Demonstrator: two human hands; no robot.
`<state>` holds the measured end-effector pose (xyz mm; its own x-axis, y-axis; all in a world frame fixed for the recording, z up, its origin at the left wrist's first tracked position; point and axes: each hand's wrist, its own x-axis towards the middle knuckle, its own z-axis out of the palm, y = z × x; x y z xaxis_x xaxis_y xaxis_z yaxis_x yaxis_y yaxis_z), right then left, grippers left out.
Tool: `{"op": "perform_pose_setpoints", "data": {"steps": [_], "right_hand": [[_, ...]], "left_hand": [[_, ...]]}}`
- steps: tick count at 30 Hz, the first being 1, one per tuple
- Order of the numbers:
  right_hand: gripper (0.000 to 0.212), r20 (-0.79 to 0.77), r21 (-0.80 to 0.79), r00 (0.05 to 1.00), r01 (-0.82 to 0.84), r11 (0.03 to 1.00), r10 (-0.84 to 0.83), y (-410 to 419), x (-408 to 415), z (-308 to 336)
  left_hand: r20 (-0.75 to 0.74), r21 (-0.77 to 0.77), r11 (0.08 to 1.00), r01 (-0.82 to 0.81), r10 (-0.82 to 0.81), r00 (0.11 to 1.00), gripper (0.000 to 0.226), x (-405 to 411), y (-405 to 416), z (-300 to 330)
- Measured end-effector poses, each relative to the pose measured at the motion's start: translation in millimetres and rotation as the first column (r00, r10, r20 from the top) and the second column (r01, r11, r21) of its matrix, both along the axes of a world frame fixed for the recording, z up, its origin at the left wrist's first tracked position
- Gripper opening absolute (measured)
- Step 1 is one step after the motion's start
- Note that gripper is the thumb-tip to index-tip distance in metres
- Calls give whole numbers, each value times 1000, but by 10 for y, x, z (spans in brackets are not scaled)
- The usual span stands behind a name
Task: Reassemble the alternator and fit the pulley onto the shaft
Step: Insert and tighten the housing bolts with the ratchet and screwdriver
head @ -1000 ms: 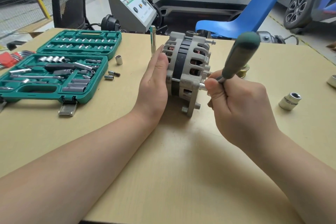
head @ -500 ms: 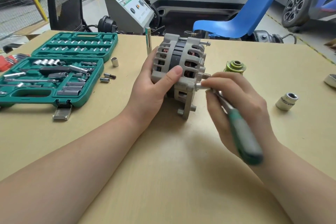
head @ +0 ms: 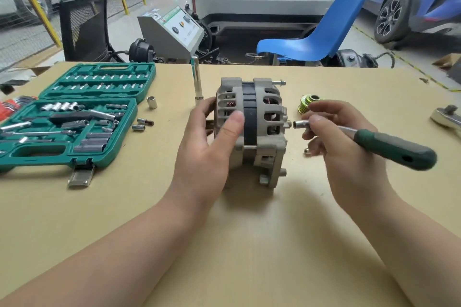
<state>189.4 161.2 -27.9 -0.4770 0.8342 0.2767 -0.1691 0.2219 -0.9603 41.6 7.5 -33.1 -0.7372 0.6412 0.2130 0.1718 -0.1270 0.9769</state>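
The grey alternator (head: 262,117) with a black middle band stands on the table centre. My left hand (head: 212,137) wraps its left housing, thumb on the front. My right hand (head: 334,137) grips a green-handled socket driver (head: 389,146) lying about level, handle pointing right. The driver's socket tip (head: 300,123) sits just right of a bolt head on the alternator's right face, a small gap between them. A long through bolt (head: 279,82) sticks out at the top right. The yellowish pulley (head: 308,102) lies on the table behind my right hand.
An open green socket set case (head: 74,117) fills the table's left. Loose sockets (head: 151,102) lie beside it, and a tall deep socket (head: 197,80) stands behind the alternator. A ratchet head (head: 446,117) lies at the right edge. A blue chair (head: 319,40) and cars stand beyond.
My right hand has swung the driver handle from upright, down, then out to the right, and drawn the socket tip off the alternator's bolt. My left thumb has moved onto the housing's front.
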Motion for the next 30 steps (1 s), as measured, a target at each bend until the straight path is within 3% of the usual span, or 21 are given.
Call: {"op": "perform_pose_setpoints", "data": {"steps": [3,5,7,9,12,15,21,25,27,30], "right_hand": [[18,12,11,1000,-19,1000,19,151,-43,210],[21,-6,-14,999,-33,999,33,254,-118,372],[18,-8,-27,999,-42,999,42,331,-210,478],[16,-19,-50,999,-51,997,50,363,-293,508],[20,-3,-67,997,-83,994,83,376,-329,423],[28,26,-33,988,-148,988,149,397,-287,345],[42,182,185,978,-136,973,102,394,-229,387],[34,345,573,938,-212,792,1,533,-195,596],[22,354,521,933,-259,814,70,604,-237,694],[13,135,297,980,-178,938,144,664,-335,791]], "left_hand": [[-190,-52,971,-233,219,957,48,-106,17,134],[-328,14,952,-306,294,898,37,-287,85,350],[-398,4,976,-219,203,895,30,-487,209,658],[-439,-160,985,-59,-17,898,15,-622,377,989],[-417,-445,889,108,-313,853,11,-644,628,1292],[-435,-544,821,172,-451,779,11,-563,810,1311],[-484,-492,859,144,-407,775,4,-561,857,1125],[-440,-476,864,164,-396,806,5,-586,829,1110],[-442,-466,869,167,-392,806,7,-584,823,1090],[-428,-458,873,166,-380,820,12,-592,811,1066]]}}
